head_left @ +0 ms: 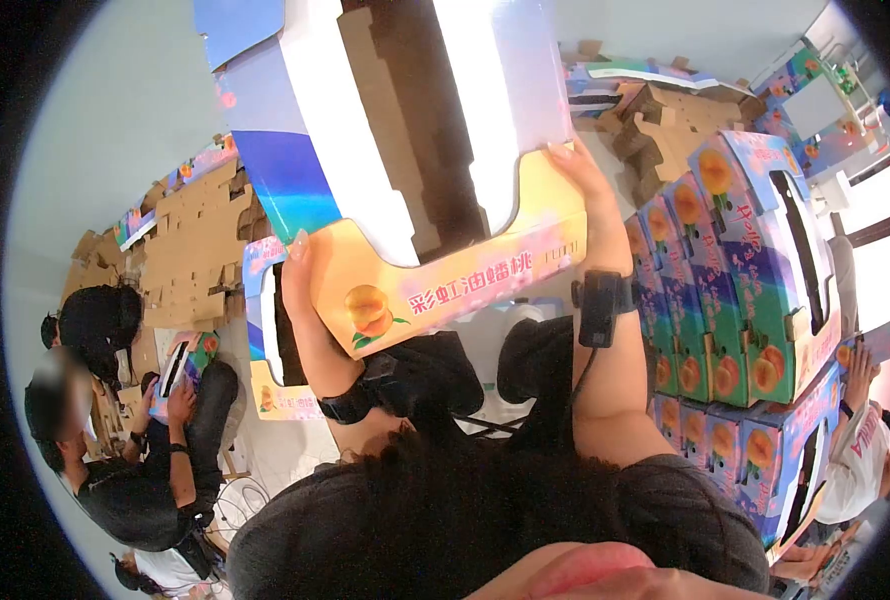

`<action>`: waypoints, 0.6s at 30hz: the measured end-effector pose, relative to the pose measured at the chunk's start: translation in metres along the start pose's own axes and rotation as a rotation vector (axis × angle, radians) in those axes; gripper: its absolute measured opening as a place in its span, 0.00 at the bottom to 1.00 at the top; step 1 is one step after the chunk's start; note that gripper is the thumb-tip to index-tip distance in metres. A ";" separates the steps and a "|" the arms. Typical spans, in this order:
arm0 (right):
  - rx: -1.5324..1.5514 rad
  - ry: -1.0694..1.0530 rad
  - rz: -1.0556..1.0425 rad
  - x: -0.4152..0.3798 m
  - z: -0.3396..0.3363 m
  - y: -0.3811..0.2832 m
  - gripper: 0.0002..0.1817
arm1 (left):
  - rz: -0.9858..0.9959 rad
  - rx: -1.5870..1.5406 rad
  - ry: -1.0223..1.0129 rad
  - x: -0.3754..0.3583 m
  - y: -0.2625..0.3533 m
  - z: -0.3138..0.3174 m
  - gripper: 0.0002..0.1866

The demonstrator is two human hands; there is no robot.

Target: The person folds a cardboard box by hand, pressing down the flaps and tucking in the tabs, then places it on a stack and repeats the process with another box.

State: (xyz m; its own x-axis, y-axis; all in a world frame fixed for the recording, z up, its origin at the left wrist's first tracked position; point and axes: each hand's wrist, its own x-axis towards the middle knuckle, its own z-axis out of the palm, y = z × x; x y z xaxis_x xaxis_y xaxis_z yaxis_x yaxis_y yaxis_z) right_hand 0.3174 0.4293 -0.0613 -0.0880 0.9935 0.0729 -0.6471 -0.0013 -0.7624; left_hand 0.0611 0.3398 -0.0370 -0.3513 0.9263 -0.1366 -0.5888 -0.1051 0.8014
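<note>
A printed cardboard fruit box (pixel 485 285) is held up in front of me, its yellow panel with peach pictures and Chinese lettering facing me. White flaps and a long brown opening show above that panel. My left hand (pixel 303 275) is closed on the box's left edge, its fingertips at the corner by the blue-green side. At the right corner my right hand (pixel 582 178) grips the yellow panel, thumb and fingers closed around its edge. Parts of both hands' fingers are hidden by the cardboard. Black bands sit on both wrists.
Stacked printed boxes (pixel 725 280) stand close on my right. Another box (pixel 275 330) is beside my left forearm. Brown flat cardboard (pixel 200 245) lies at the left, with more cardboard (pixel 685 135) behind. A seated co-worker (pixel 135 500) handles a box; another person (pixel 865 450) is at the right.
</note>
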 end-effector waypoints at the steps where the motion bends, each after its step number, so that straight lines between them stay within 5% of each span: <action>1: -0.017 0.025 0.007 -0.002 0.004 -0.001 0.30 | 0.046 0.049 0.027 0.001 -0.002 -0.001 0.22; 3: -0.045 0.066 0.005 -0.004 0.008 -0.002 0.29 | 0.141 0.152 0.083 0.004 -0.006 -0.004 0.21; 10: -0.016 0.146 0.003 -0.022 0.019 -0.011 0.26 | -0.008 -0.003 -0.187 -0.009 0.003 -0.014 0.31; 12: 0.026 0.166 0.071 -0.019 0.012 -0.011 0.25 | 0.072 -0.080 -0.424 -0.004 0.003 -0.025 0.21; 18: -0.092 0.259 0.078 -0.024 0.023 -0.023 0.22 | 0.156 -0.176 -0.535 0.002 -0.013 -0.021 0.25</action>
State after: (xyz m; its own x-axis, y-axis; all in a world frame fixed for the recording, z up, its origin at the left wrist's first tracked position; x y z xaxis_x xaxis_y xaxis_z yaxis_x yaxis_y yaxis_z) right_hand 0.3165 0.4026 -0.0309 0.0694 0.9869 -0.1459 -0.5736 -0.0802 -0.8152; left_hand 0.0524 0.3358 -0.0596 -0.0540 0.9440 0.3255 -0.6876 -0.2715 0.6734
